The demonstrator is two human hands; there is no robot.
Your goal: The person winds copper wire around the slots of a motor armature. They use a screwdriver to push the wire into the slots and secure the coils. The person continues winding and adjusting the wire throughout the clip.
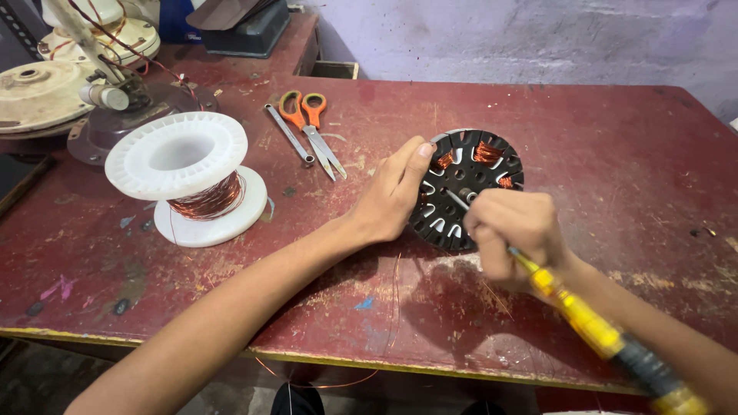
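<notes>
A round black stator core [470,177] with several copper coils wound in its slots lies on the worn red table [600,154]. My left hand [392,192] holds its left rim, fingers curled over the edge. My right hand [511,230] grips a yellow-handled screwdriver [592,327], whose metal shaft points into the core near its centre. A thin copper wire [396,284] trails from the core toward the table's front edge and hangs below it.
A white plastic spool of copper wire [188,177] stands at the left. Orange-handled scissors [311,123] and a metal tool [288,134] lie behind the core. Cream fan housings [46,84] and a dark box [246,27] sit at the back left.
</notes>
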